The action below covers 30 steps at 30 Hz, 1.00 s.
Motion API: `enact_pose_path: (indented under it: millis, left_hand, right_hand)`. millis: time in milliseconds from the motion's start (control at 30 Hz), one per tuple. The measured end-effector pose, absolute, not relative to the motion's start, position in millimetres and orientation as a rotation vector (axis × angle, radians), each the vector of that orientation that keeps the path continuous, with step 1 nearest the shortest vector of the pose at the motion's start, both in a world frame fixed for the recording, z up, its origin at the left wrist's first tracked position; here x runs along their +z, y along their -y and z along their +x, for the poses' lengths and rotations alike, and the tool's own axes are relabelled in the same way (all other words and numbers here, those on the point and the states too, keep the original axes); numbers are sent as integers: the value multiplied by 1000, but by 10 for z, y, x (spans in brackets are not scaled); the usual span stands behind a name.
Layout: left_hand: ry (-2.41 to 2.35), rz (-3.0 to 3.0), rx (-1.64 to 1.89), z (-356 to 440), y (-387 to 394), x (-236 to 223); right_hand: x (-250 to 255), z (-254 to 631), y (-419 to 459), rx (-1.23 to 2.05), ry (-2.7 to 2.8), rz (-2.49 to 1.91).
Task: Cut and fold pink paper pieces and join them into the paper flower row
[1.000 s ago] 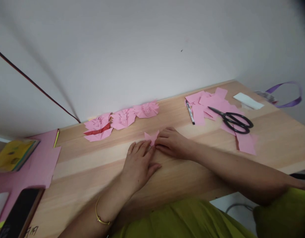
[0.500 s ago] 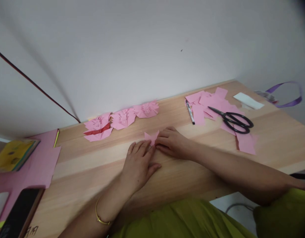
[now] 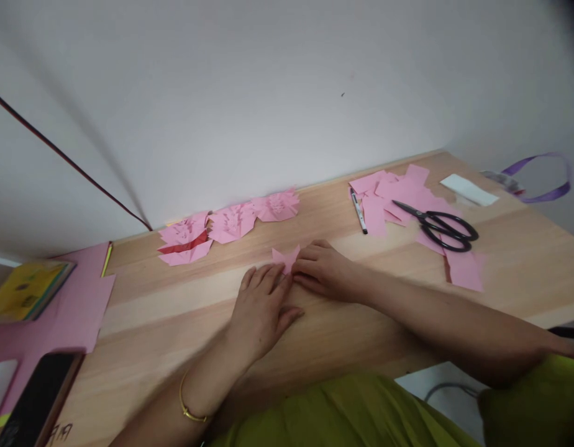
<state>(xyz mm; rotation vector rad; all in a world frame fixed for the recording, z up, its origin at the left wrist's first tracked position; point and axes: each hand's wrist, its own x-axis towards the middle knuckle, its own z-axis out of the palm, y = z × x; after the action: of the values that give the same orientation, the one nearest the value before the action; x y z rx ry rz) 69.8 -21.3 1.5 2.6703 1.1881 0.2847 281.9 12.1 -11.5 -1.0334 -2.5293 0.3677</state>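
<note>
A small folded piece of pink paper (image 3: 286, 257) lies on the wooden table, with two pointed corners showing beyond my fingertips. My left hand (image 3: 263, 304) rests flat with its fingertips on the paper's left and near side, the thumb stretched out apart on the wood. From the other side, my right hand (image 3: 327, 270) has its fingers curled together and closed on the paper's right edge. The near part of the paper is hidden under both hands.
Several pink paper cutouts (image 3: 232, 222) lie along the wall. At right, black scissors (image 3: 448, 228) and a pen (image 3: 358, 211) lie on pink paper scraps (image 3: 399, 189), near a white strip (image 3: 468, 189). At left are a phone (image 3: 40, 397), a yellow packet (image 3: 28, 290) and pink sheets (image 3: 77, 316).
</note>
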Motion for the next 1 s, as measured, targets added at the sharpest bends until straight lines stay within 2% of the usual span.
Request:
enact_pose_path:
  millis: [1000]
  left_hand:
    - [-1194,2664,298,703,217,30]
  right_hand:
    - [-102,2826,-143,327,2515,-1061]
